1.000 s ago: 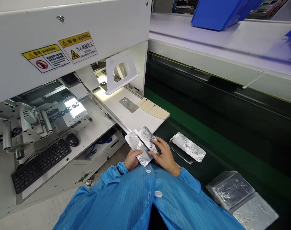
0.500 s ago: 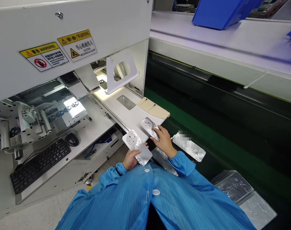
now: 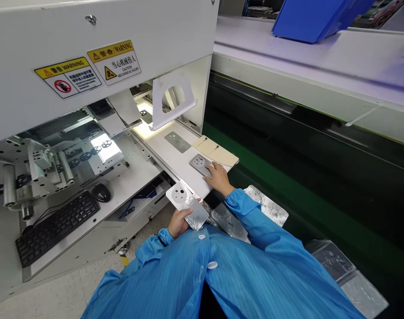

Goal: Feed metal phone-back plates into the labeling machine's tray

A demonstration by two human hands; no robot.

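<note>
My left hand (image 3: pixel 179 222) grips a silvery phone back panel (image 3: pixel 195 215) with camera holes and a crinkled shiny surface, close to my waist. My right hand (image 3: pixel 219 178) has its fingers on the near end of a grey phone back panel (image 3: pixel 199 165), over the white feed platform (image 3: pixel 170 160); whether this panel lies fully flat cannot be made out. Further up the platform lies another grey panel (image 3: pixel 177 141), and one more panel (image 3: pixel 146 116) rests on the lit area. Beside my right forearm are shiny panels (image 3: pixel 275 210), partly covered by the sleeve.
A cream board (image 3: pixel 217 150) lies along the platform's right edge. The white machine housing (image 3: pixel 175 31) overhangs from the left. A keyboard (image 3: pixel 55 226) and mouse (image 3: pixel 101 193) stand on the left ledge. Plastic-wrapped sheets (image 3: pixel 348 274) lie lower right; a blue bin (image 3: pixel 308 20) stands behind.
My right hand has moved forward with its panel, from the platform's near edge to beside the cream board. My left hand still holds its panel by my waist. The view has shifted slightly.
</note>
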